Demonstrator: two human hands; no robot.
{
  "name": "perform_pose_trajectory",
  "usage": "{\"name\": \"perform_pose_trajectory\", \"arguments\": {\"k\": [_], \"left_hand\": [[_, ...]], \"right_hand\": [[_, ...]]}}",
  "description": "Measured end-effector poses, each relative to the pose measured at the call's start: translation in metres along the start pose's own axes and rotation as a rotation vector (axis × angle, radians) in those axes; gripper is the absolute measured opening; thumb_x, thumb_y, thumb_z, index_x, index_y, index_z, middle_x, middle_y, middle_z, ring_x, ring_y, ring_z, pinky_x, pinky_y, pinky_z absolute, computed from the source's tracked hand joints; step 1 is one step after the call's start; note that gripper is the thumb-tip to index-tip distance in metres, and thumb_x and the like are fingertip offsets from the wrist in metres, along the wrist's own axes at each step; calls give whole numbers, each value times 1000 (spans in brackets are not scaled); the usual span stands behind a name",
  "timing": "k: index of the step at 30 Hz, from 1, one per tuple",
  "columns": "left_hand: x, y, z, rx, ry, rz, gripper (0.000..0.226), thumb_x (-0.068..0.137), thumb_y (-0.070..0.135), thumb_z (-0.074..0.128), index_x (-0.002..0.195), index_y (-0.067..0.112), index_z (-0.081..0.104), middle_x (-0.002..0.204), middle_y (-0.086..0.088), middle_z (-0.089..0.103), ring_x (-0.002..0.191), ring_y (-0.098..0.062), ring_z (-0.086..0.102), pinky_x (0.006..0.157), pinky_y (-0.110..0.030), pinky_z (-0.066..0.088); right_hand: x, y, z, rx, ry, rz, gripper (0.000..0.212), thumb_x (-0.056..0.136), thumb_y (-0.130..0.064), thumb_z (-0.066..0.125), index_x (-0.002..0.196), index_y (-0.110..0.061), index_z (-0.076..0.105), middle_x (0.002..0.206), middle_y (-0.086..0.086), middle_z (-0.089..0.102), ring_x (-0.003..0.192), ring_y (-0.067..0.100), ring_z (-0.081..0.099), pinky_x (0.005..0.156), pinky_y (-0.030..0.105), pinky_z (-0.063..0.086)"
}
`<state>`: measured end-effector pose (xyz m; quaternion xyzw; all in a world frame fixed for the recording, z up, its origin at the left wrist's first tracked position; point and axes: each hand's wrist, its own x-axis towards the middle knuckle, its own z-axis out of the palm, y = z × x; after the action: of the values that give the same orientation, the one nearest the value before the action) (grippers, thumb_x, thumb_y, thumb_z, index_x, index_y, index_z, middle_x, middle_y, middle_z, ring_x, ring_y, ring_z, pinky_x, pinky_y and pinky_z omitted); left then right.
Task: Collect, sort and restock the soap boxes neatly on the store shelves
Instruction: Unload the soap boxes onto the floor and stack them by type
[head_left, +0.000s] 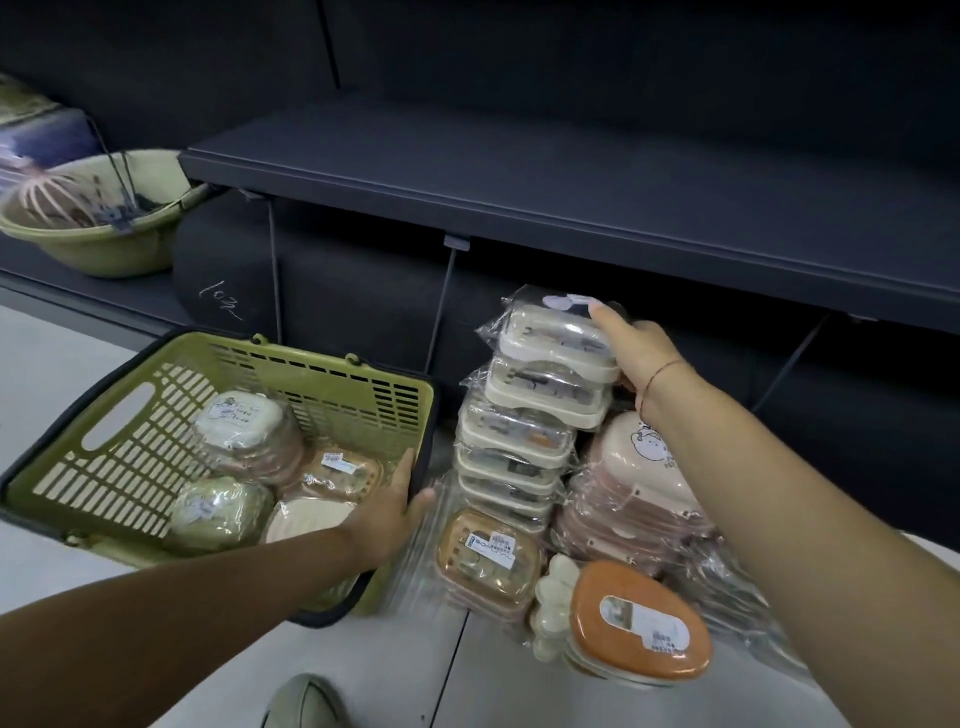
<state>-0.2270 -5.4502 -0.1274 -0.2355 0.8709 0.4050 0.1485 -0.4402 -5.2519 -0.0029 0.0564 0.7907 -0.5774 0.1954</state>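
Fingers of the right hand (644, 358) curl round the top cream plastic soap boxes (556, 345) of a tall stack on the white floor (389, 665); the left hand (395, 506) clasps the rim of the green slotted plastic basket (156, 415).

Head camera faces down, close to the shelf (571, 171).

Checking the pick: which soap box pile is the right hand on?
The tall cream pile: the right hand grips its top box. The pink pile beside it is shorter, ungripped.
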Motion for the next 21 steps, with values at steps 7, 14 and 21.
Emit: {"name": "perform_pose_trajectory", "arguments": {"k": [7,14,21], "left_hand": [[4,-9,1,37,23,41,71,102,45,34,157,19,-3,157,-13,30,137,-26,42,114,-42,33],[-5,-8,-49,69,-197,35,95,86,77,31,157,19,11,160,-5,25,146,-21,24,118,-33,16],[25,-118,-159,1,383,-217,48,101,45,41,121,6,60,118,-17,64,103,-29,59,87,-34,43]], "right_hand": [[-19,3,6,9,47,-58,111,52,-81,59,145,-25,36,143,2,44,129,29,45,109,48,36],[-105,3,47,-58,228,-562,53,95,-34,57,142,-19,35,144,-3,30,133,10,32,101,12,25],[-118,45,210,-311,-353,-576,51,92,-33,60,137,-17,42,136,-5,36,127,7,37,96,5,31]]}}
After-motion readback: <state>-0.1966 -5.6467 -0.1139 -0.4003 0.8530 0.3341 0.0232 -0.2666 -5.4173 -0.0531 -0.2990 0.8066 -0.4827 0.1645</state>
